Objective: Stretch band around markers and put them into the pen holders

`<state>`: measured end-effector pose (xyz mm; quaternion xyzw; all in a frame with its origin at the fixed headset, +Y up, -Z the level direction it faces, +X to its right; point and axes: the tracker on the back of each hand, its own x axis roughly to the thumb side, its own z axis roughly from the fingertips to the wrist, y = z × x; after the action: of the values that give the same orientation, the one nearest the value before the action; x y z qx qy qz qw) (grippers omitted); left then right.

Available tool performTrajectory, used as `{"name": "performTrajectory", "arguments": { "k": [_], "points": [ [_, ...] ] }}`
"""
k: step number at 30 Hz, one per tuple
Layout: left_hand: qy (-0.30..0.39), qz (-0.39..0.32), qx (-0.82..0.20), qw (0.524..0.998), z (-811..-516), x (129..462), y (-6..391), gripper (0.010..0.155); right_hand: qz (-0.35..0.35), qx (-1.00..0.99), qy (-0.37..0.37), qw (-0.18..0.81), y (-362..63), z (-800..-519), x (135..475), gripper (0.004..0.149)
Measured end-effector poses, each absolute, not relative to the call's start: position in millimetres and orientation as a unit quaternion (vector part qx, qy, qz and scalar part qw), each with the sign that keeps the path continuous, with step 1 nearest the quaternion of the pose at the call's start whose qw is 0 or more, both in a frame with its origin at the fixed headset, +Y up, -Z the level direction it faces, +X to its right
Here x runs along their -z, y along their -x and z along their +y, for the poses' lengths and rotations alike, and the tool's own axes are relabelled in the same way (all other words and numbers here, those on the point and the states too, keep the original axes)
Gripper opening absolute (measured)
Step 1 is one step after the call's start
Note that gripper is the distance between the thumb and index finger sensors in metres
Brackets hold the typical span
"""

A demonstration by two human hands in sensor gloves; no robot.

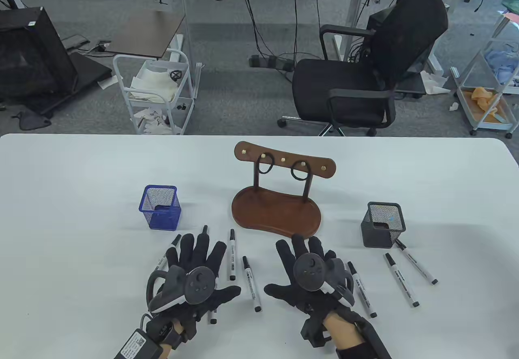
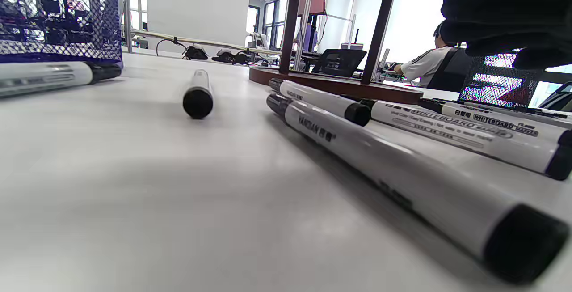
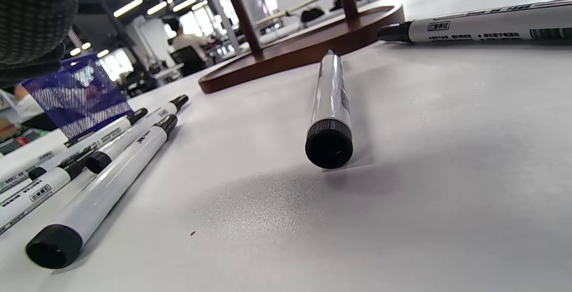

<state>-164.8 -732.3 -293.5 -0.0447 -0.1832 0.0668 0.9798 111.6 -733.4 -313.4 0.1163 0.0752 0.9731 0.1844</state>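
Both hands flat, fingers spread, holding nothing: left over markers, right beside more. Bands hang on rack, holders empty. Risk: palms nudging round markers, rolling them off.

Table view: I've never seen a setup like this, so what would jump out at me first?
Two black gloved hands, the left hand and the right hand, lie flat and spread at the near edge of the white table, each with a tracker on its back. Whiteboard markers lie scattered around them. Behind stands a wooden rack with black bands on its pegs, between a blue mesh holder and a black mesh holder.
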Motion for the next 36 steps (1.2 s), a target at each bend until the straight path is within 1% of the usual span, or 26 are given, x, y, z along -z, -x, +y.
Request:
{"name": "performTrajectory", "arguments": {
  "k": [15,21,25,36],
  "points": [
    [0.048,-0.182,-0.074,0.979,-734,295,165,0.105,0.071,-0.973,-0.114,0.187,-112,-733,314,0.099],
    [0.039,-0.181,-0.084,0.979,-730,298,164,0.104,0.072,-0.974,-0.113,0.185,-113,-733,314,0.099],
    [0.032,-0.183,-0.091,0.978,-718,308,160,0.104,0.072,-0.974,-0.11,0.187,-113,-732,314,0.099],
    [0.05,-0.169,-0.201,0.964,-675,352,148,0.105,0.071,-0.972,-0.1,0.201,-120,-731,316,0.098]
  ]
}}
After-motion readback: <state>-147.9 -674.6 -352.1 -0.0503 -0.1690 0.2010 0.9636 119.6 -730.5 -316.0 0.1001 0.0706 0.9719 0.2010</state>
